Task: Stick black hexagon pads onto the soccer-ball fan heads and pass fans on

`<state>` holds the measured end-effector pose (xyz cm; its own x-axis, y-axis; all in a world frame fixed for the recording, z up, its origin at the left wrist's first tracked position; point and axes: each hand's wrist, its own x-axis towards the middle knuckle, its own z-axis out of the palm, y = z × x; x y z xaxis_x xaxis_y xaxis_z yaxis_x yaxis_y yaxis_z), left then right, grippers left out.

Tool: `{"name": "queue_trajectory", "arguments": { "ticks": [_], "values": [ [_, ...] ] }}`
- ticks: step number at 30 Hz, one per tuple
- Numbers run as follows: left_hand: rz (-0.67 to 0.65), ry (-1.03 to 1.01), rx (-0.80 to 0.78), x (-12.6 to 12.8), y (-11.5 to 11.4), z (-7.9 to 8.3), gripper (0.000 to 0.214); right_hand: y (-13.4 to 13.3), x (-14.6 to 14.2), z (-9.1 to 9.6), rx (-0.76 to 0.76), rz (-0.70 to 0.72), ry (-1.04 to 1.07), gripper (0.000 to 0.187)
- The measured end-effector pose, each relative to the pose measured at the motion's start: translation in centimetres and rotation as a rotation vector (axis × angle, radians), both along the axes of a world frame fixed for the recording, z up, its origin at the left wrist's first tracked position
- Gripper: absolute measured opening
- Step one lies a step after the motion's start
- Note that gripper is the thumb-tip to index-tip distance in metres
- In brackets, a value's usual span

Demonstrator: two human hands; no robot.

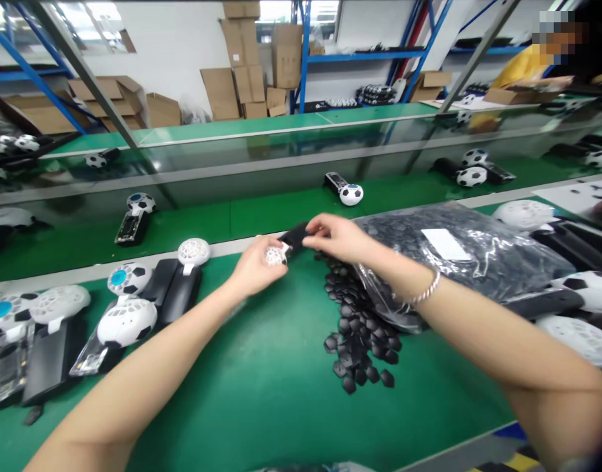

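In the head view my left hand point(256, 269) is closed round the white openwork head point(275, 255) of a soccer-ball-shaped device. Its black body point(296, 237) points up and to the right. At the far end of that body, the fingers of my right hand point(338, 239) are pinched together; whatever is between them is too small to make out. Below my right hand spreads a heap of small black pentagon pieces point(357, 328). They spill from beside a large clear plastic bag point(458, 242) of black pieces with a white label.
More ball-headed devices point(126, 321) lie on the green table point(261, 393) at left, others point(589, 292) at right. A green conveyor belt point(207, 229) beyond the table carries several devices point(351, 194). Cardboard boxes point(220, 95) stand at the back. A person in yellow point(517, 65) is at far right.
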<state>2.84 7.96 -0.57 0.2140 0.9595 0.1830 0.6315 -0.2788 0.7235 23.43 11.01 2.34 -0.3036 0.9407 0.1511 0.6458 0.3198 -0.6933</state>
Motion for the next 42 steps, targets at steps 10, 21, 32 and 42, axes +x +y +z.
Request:
{"name": "queue_trajectory", "arguments": {
  "ticks": [10,21,32,42],
  "values": [
    [0.269,0.194,0.1,0.2,15.4,-1.9,0.05,15.8,11.6,-0.9,-0.146,-0.603,-0.368,0.074],
    [-0.046,0.416,0.569,3.3,3.7,1.9,0.081,8.9,5.9,2.2,-0.398,-0.26,0.318,0.033],
    [-0.203,0.451,0.023,-1.2,-5.8,2.4,0.066,-5.6,0.5,0.5,-0.077,0.012,-0.085,0.031],
    [-0.129,0.736,0.022,-1.7,-5.6,0.1,0.066,-3.2,-0.2,-2.2,0.344,0.077,-0.931,0.025]
  ]
}}
